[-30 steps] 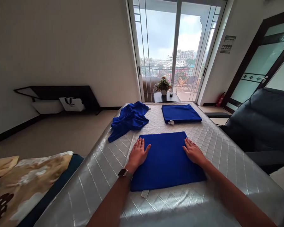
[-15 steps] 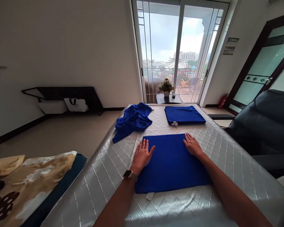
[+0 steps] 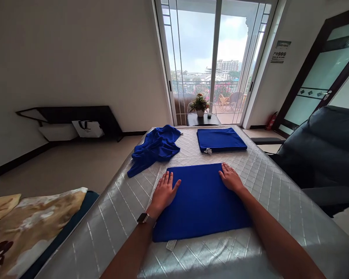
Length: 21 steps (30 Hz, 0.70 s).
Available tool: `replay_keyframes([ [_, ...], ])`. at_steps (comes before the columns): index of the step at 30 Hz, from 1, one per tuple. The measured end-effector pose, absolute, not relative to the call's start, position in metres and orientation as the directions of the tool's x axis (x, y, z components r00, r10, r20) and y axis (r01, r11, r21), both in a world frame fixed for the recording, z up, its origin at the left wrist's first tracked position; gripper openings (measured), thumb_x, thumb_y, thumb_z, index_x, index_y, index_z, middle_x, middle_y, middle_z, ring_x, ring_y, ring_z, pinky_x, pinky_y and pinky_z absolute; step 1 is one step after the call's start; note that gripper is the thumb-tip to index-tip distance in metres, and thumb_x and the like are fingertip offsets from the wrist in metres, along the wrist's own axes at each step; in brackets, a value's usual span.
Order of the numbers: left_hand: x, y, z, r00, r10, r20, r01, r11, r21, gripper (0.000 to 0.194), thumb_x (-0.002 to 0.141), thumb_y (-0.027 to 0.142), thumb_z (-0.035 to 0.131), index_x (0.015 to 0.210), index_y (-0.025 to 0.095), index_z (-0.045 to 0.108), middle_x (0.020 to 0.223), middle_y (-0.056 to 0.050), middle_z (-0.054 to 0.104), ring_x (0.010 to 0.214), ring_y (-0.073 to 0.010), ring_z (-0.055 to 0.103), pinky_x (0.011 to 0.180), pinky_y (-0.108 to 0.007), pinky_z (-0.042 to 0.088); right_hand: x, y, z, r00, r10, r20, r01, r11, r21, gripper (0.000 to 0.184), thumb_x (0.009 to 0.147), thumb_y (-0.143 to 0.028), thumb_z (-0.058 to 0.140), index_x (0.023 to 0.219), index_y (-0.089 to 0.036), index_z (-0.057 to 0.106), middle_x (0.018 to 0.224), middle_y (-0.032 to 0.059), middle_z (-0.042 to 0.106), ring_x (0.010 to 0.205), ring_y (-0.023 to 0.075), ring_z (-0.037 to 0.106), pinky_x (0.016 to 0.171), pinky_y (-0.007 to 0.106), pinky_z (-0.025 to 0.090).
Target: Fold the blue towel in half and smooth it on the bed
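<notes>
A blue folded cloth (image 3: 200, 205) lies flat on the quilted mattress (image 3: 119, 209), with a white label poking out at its near edge. My left hand (image 3: 164, 192) rests open on its left edge, fingers stretched and thumb apart. On the far right corner my right hand (image 3: 230, 178) lies flat and open. Farther back is a second folded blue cloth (image 3: 221, 139), with white tags at its near side. A crumpled blue cloth (image 3: 158, 147) sits at the far left of the mattress.
A black armchair (image 3: 331, 155) stands along the right side. Patterned bedding (image 3: 43, 221) is at the lower left. Beyond the mattress, a small black table (image 3: 202, 121) bears a potted plant (image 3: 200, 104) before the sliding glass door. A white bag (image 3: 88, 130) sits by the left wall.
My right hand has slid slightly toward the far right corner of the cloth. My left hand stays on the left edge. The view has shifted a little sideways and back.
</notes>
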State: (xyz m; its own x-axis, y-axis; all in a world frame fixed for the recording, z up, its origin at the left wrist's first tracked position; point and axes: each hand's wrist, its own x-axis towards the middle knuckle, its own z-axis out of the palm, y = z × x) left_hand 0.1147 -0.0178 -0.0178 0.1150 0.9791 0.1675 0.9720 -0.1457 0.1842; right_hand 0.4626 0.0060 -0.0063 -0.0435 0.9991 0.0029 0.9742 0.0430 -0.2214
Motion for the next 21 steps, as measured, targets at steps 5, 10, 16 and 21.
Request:
replay_keyframes([
  [5, 0.111, -0.014, -0.023, 0.115, 0.974, 0.193, 0.973, -0.149, 0.175, 0.087, 0.100, 0.069, 0.015, 0.158, 0.006, 0.033, 0.165, -0.021, 0.029, 0.154, -0.0303, 0.027, 0.125, -0.050, 0.025, 0.462, 0.006, -0.007, -0.052, 0.999, 0.006, 0.969, 0.052, -0.242, 0.068, 0.106, -0.044, 0.019, 0.162, -0.007, 0.024, 0.170, 0.0077, 0.019, 0.156, 0.0175, 0.016, 0.126, 0.033, 0.008],
  [10, 0.107, -0.010, -0.019, 0.119, 0.983, 0.138, 0.968, -0.146, 0.205, 0.091, 0.100, 0.069, 0.010, 0.157, 0.000, 0.030, 0.165, -0.022, 0.028, 0.155, -0.0285, 0.025, 0.126, -0.045, 0.022, 0.461, 0.004, -0.002, -0.043, 0.999, 0.011, 0.965, 0.045, -0.259, 0.067, 0.106, -0.043, 0.019, 0.162, -0.007, 0.024, 0.169, 0.0075, 0.021, 0.156, 0.0173, 0.017, 0.126, 0.032, 0.009],
  [16, 0.132, -0.023, -0.002, 0.202, 0.958, 0.202, 0.960, -0.235, 0.155, 0.080, 0.103, 0.062, 0.023, 0.156, 0.003, 0.034, 0.163, -0.022, 0.034, 0.153, -0.0292, 0.030, 0.125, -0.047, 0.027, 0.460, 0.004, -0.002, -0.030, 0.999, 0.017, 0.959, 0.034, -0.283, 0.067, 0.105, -0.042, 0.020, 0.162, -0.007, 0.025, 0.169, 0.0080, 0.021, 0.156, 0.0177, 0.017, 0.126, 0.033, 0.009],
  [21, 0.201, -0.045, 0.011, 0.508, 0.842, 0.183, 0.842, -0.530, 0.101, 0.073, 0.102, 0.064, 0.030, 0.154, 0.015, 0.043, 0.161, -0.015, 0.042, 0.150, -0.0264, 0.037, 0.124, -0.044, 0.030, 0.460, 0.006, -0.005, -0.031, 0.999, 0.036, 0.950, 0.041, -0.311, 0.067, 0.105, -0.042, 0.021, 0.162, -0.007, 0.026, 0.169, 0.0082, 0.022, 0.156, 0.0191, 0.019, 0.126, 0.035, 0.010],
])
